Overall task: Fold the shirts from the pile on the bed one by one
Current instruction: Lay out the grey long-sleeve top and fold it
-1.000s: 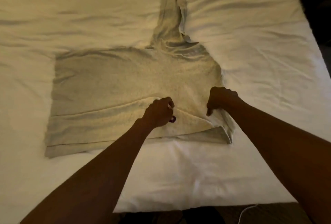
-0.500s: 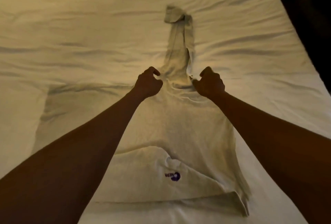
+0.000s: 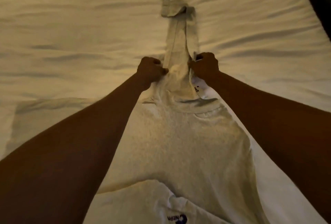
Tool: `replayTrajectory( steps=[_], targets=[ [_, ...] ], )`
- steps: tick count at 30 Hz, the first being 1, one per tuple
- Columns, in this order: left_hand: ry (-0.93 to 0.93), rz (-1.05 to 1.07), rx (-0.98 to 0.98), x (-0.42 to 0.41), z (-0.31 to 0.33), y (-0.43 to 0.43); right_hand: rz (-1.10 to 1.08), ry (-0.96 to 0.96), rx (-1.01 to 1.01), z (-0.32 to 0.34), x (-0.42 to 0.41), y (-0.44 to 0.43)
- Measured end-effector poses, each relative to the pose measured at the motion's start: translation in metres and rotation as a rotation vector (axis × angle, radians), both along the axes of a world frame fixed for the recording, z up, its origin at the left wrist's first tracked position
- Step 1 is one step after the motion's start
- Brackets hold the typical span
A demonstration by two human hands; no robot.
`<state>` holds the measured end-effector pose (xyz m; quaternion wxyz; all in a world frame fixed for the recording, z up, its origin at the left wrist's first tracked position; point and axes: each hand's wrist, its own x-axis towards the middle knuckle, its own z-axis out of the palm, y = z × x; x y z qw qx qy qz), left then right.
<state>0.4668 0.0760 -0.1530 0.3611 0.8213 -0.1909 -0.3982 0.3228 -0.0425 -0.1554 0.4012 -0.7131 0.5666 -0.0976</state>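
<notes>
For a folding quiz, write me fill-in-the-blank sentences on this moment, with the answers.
The left hand and the right hand each grip the shirt at the base of its long ____. That part stretches ____ from the person across the bed. A printed logo shows at the picture's ____ edge.
Missing words: sleeve; away; bottom.

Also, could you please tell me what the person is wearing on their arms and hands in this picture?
The left forearm and the right forearm are bare as far as the picture's edge, with no sleeves in view. The left hand and the right hand have no gloves, and neither wrist carries a watch or bracelet. The light is too dim to tell rings or nail polish.
</notes>
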Motion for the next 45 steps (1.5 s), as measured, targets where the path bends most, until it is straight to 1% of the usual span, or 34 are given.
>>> replayTrajectory(
  steps=[1,3,6,8,10,13,17,19,22,23,25,27,28,29,30,32,33,34,37,42,45],
  targets=[
    [0.065,-0.011,-0.024,0.003,0.005,0.001,-0.015,-0.049,-0.002,0.002,0.003,0.0],
    [0.129,-0.049,-0.018,0.005,0.018,0.004,-0.054,-0.149,0.017,0.008,0.005,0.001],
    [0.234,-0.132,0.01,0.013,0.034,0.016,-0.137,-0.279,0.116,0.011,0.0,0.002],
    [0.317,-0.152,0.009,0.021,0.041,0.027,-0.182,-0.337,0.185,0.016,-0.005,0.005],
    [0.359,-0.142,-0.016,0.024,0.049,0.036,-0.178,-0.339,0.207,0.025,-0.009,0.01],
    [0.348,-0.156,-0.033,0.019,0.058,0.053,-0.1,-0.337,0.188,0.039,-0.017,0.021],
    [0.302,-0.233,0.0,0.006,0.075,0.087,0.063,-0.31,0.243,0.061,-0.038,0.049],
    [0.284,-0.287,0.046,-0.002,0.082,0.104,0.132,-0.294,0.312,0.072,-0.055,0.066],
    [0.227,-0.431,0.198,-0.013,0.09,0.134,0.123,-0.283,0.514,0.082,-0.085,0.094],
    [0.219,-0.468,0.244,-0.016,0.091,0.144,0.177,-0.239,0.55,0.083,-0.096,0.102],
    [0.183,-0.462,0.267,-0.021,0.089,0.159,0.388,-0.024,0.611,0.082,-0.12,0.119],
    [0.084,-0.321,0.209,-0.024,0.082,0.167,0.596,0.224,0.708,0.08,-0.136,0.134],
    [0.04,-0.229,0.181,-0.026,0.078,0.168,0.647,0.293,0.729,0.078,-0.141,0.138],
    [0.02,-0.145,0.159,-0.027,0.074,0.167,0.652,0.308,0.71,0.076,-0.143,0.139],
    [0.028,-0.086,0.134,-0.03,0.07,0.163,0.62,0.278,0.644,0.074,-0.143,0.137],
    [0.079,-0.02,0.069,-0.035,0.064,0.152,0.508,0.173,0.414,0.069,-0.14,0.13],
    [0.107,0.012,0.035,-0.037,0.06,0.146,0.47,0.141,0.291,0.066,-0.136,0.124],
    [0.133,0.043,0.009,-0.04,0.057,0.139,0.457,0.132,0.211,0.062,-0.13,0.12],
    [0.19,0.109,-0.026,-0.047,0.045,0.119,0.443,0.159,0.13,0.05,-0.11,0.113],
    [0.226,0.24,-0.109,-0.045,0.035,0.084,0.318,0.101,0.023,0.028,-0.061,0.114],
    [0.233,0.3,-0.099,-0.038,0.029,0.068,0.31,0.172,0.01,0.016,-0.037,0.112]
  ],
)
